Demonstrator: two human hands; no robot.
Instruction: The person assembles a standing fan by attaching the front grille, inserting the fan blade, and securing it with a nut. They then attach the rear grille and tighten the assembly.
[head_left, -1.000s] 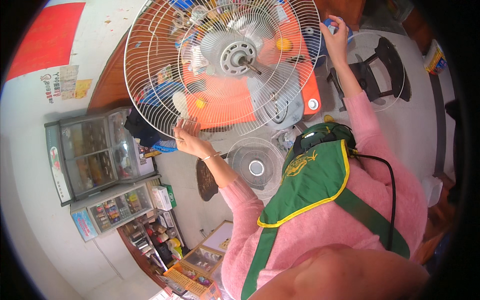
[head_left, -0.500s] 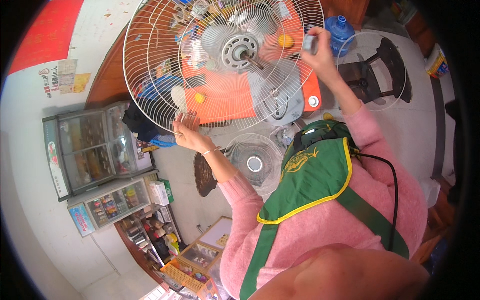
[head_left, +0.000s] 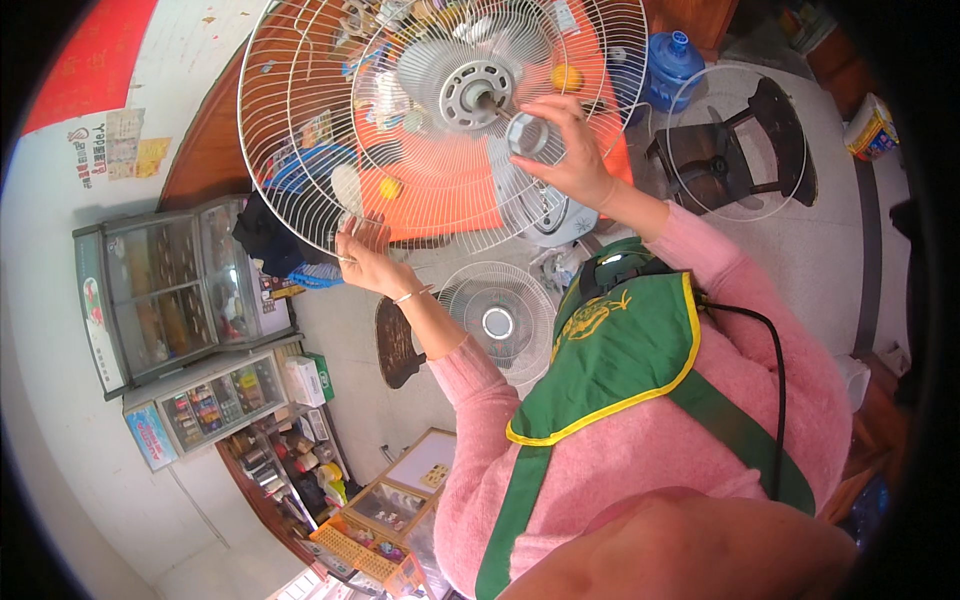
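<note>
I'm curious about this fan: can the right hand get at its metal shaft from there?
Probably yes: the right hand, holding a grey knob, is beside the metal shaft, which sticks out in front of the wire guard.

The upper rim of the large wire guard (head_left: 440,190) is cut off by the top edge; the fingers of the left hand (head_left: 372,262) are partly screened by its wires; part of the round grey cap (head_left: 527,134) is covered by the right hand (head_left: 575,150), and whether the shaft (head_left: 497,108) is touched by it cannot be determined; small articles behind the wires cannot be identified; the red sheet (head_left: 95,65) is cropped at upper left; the contents of the glass-fronted cabinet (head_left: 160,300) are too indistinct to be told.
</note>
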